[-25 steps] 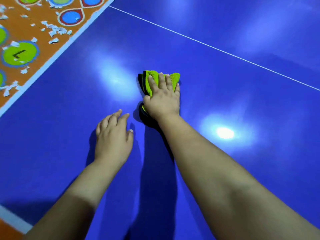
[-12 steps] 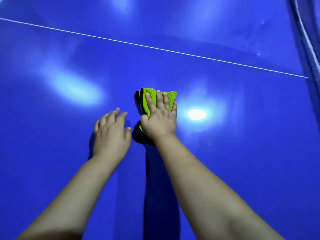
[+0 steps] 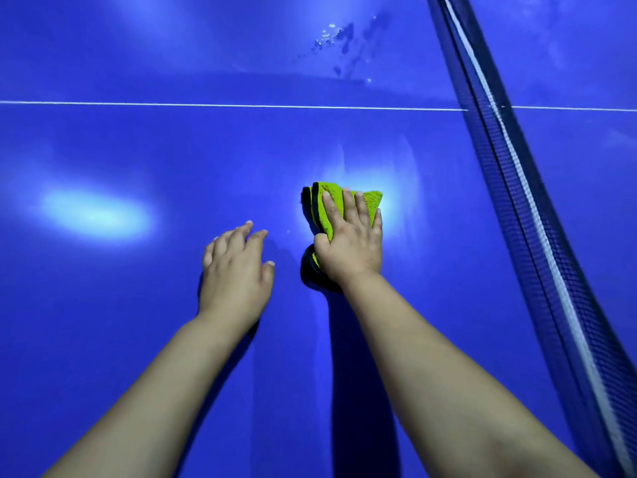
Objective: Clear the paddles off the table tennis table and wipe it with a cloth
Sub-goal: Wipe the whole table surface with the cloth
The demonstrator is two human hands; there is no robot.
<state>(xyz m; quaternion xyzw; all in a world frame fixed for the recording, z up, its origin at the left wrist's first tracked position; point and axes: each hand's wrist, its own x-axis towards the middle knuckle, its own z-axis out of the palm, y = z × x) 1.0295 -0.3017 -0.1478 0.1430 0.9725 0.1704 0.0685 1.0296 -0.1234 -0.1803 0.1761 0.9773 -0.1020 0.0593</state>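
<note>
A folded bright green cloth [image 3: 331, 203] with a dark edge lies flat on the blue table tennis table [image 3: 138, 339]. My right hand [image 3: 351, 246] presses down on it, fingers spread over the top, so most of the cloth is hidden under the palm. To its left, my left hand [image 3: 236, 274] rests flat on the bare table surface, fingers slightly apart, holding nothing. No paddle is in view.
The net [image 3: 524, 201] runs diagonally down the right side, close to the cloth. A white centre line [image 3: 206, 105] crosses the table beyond my hands. Wet smears and droplets [image 3: 341, 46] mark the far surface. Bright light reflections sit on the left and around the cloth.
Both hands and the cloth have slid to the right along the table toward the net. The orange patterned floor at the left has left the view and the net has come in.
</note>
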